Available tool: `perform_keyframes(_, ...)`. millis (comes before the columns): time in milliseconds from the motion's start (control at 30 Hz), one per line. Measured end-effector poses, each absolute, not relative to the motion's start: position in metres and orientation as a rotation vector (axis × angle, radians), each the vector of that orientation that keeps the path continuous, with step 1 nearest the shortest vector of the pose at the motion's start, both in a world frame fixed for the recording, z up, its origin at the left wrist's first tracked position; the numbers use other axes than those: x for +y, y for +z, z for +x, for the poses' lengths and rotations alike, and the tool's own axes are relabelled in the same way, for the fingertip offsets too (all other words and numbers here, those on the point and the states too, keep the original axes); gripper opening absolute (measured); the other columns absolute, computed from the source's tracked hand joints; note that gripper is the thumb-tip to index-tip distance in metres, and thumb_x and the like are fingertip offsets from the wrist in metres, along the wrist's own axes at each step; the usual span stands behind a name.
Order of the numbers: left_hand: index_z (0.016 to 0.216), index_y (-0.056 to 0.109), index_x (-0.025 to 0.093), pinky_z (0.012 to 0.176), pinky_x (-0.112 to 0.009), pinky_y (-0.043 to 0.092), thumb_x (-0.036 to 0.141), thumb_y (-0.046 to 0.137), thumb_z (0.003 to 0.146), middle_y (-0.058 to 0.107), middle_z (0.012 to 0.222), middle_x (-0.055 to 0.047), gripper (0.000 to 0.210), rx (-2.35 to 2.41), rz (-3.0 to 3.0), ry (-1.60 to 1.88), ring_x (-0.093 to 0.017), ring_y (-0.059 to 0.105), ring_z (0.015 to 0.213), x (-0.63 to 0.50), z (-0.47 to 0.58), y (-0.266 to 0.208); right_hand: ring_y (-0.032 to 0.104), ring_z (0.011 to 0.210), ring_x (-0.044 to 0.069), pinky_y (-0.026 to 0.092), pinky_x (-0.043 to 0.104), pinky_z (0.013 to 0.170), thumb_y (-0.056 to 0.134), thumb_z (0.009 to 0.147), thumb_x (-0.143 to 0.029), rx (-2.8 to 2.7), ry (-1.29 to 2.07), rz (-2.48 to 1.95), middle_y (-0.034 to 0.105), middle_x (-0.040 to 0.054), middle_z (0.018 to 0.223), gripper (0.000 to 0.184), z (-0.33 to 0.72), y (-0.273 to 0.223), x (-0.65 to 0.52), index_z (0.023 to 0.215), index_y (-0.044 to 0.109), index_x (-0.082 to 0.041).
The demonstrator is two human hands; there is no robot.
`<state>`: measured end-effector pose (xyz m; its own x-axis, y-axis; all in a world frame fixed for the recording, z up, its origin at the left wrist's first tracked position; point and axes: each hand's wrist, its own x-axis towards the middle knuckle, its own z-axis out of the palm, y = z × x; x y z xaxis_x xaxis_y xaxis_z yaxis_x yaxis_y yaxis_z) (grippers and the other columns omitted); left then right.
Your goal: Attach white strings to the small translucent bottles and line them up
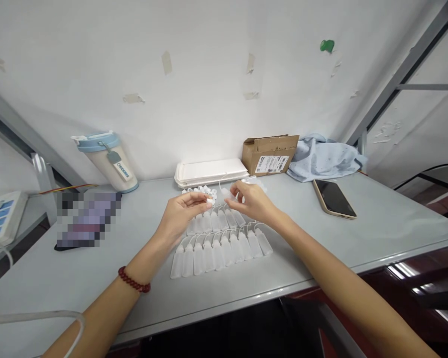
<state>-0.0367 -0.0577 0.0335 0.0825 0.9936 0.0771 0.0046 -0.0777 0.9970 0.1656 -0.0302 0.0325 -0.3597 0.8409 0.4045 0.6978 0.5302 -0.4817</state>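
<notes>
My left hand point(184, 211) pinches a small white cap point(210, 200) between thumb and fingers. Just behind it lies a pile of similar white caps point(199, 190). Facing it, my right hand point(252, 201) is closed on a translucent piece with a thin bent tube point(221, 186); the fingers partly hide this piece. Below both hands, small translucent squeeze bottles with curved spouts lie side by side in two rows, a front row point(218, 253) and a back row point(214, 221) partly covered by my hands. More clear plastic pieces point(260, 183) show behind my right hand.
Along the wall stand a white tray-like stack point(212, 171), a cardboard box point(271, 155) and a bunched blue cloth point(323, 158). A phone point(335, 198) lies at right. A tumbler point(108, 161) stands at left, near a pixelated item point(91, 219). The grey table's front edge point(246, 301) runs below my arms.
</notes>
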Motion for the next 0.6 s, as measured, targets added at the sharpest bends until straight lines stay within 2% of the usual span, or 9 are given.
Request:
perform_keyframes(200,0.082,0.069,0.017,0.075,-0.029,0.049,0.026,0.077,0.063,0.069,0.088,-0.005,0.022,1.066,1.328,1.250,-0.017,0.062,0.082,-0.067,-0.027,0.038,0.052,0.058,0.011,0.032,0.023,0.054,0.060,0.078,-0.029,-2.180,0.221,-1.123,0.061,0.0011,0.075,0.017,0.156,0.023,-0.035,0.080,0.048,-0.018)
perform_keyframes(400,0.081,0.068,0.018,0.078,-0.030,0.049,0.026,0.072,0.069,0.068,0.089,-0.004,0.015,1.129,1.495,1.367,-0.017,0.061,0.085,-0.068,-0.024,0.037,0.051,0.055,0.011,0.028,0.023,0.050,0.058,0.079,-0.026,-2.236,-0.052,-1.042,0.064,0.0037,0.079,0.013,0.150,0.015,-0.038,0.085,0.050,-0.018)
perform_keyframes(600,0.080,0.068,0.016,0.074,-0.030,0.049,0.028,0.073,0.066,0.068,0.085,-0.005,0.019,1.193,1.370,1.354,-0.017,0.061,0.081,-0.063,-0.030,0.034,0.053,0.055,0.012,0.031,0.024,0.049,0.057,0.081,-0.025,-2.218,-0.194,-0.957,0.066,0.0037,0.077,0.010,0.150,0.015,-0.040,0.085,0.052,-0.017)
